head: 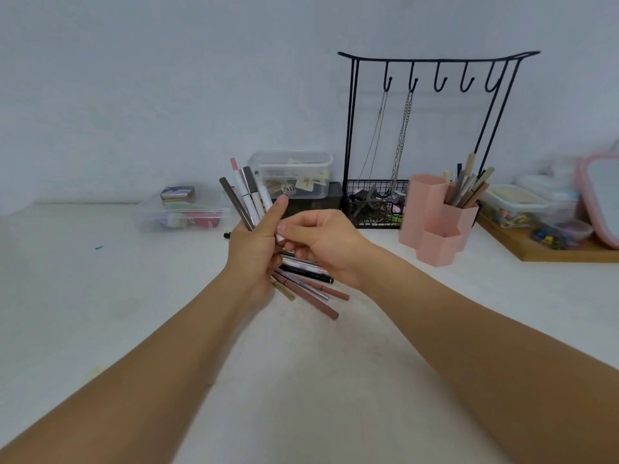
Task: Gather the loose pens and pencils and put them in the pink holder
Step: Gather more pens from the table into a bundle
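a head-worn view looks down at a white table (100, 313). in the middle of the frame the left hand (254, 252) grips a fanned bundle of pens and pencils (246, 195), fingers curled round their middles, thumb pressed along the front. their tops splay toward the upper left and their lower ends (311, 289) spread below the hand toward the centre. the right hand (321, 242) sits just beside it, fingertips pinched on a white pen at the edge of the bundle.

the pink holder (435, 222), a cluster of hexagonal cups, stands right of centre, well apart from the hands. its rear right cup already holds several pens; the front and left cups look free.

to do this step well, square the bundle first: nudge the splayed ends together so they point one way, then tighten the grip before carrying it right. a loose fan could snag a cup rim or spill. one dark pen (227, 234) lies on the table just left of the left hand, not yet gathered.
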A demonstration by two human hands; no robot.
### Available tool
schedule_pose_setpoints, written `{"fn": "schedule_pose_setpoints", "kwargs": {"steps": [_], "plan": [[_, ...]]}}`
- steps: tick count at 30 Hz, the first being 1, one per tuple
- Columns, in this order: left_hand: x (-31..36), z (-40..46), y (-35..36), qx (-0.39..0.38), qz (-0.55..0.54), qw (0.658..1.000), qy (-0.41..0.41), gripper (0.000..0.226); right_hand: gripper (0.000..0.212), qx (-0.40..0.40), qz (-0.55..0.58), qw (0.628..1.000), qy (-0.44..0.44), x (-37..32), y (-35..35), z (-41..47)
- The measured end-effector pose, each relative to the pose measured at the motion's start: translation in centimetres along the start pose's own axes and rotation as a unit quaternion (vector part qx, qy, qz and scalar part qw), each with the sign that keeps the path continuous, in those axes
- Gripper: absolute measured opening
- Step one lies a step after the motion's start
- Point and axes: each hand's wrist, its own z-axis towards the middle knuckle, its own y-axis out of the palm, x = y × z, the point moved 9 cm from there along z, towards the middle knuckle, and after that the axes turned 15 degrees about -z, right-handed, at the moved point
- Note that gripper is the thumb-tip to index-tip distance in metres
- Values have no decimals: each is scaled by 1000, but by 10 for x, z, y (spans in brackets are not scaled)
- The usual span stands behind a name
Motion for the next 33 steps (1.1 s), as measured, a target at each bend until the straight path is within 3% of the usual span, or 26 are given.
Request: {"fn": "schedule_pose_setpoints", "kwargs": {"steps": [3,9,13,16,19,22,30,33], "plan": [[-3,2,2,-15,32,999,-1,24,5,35,-78,996,-18,-5,-9,0],[-8,5,0,-28,98,995,19,24,9,85,-220,968,-81,-20,-14,-3],[-5,11,-1,-15,79,996,25,17,3,82,-275,956,-51,-29,-39,1],[-4,13,-2,-9,54,998,10,25,6,133,-389,911,-37,-34,-80,4],[-5,14,-1,-20,43,999,3,41,13,100,-501,859,27,-13,-100,8],[-3,14,2,-32,36,999,8,20,18,66,-534,840,67,8,-106,7],[-3,11,-7,-6,40,999,5,23,12,47,-528,844,85,28,-101,10],[-4,9,-7,-2,39,999,-2,27,6,51,-473,874,97,28,-110,8]]}}
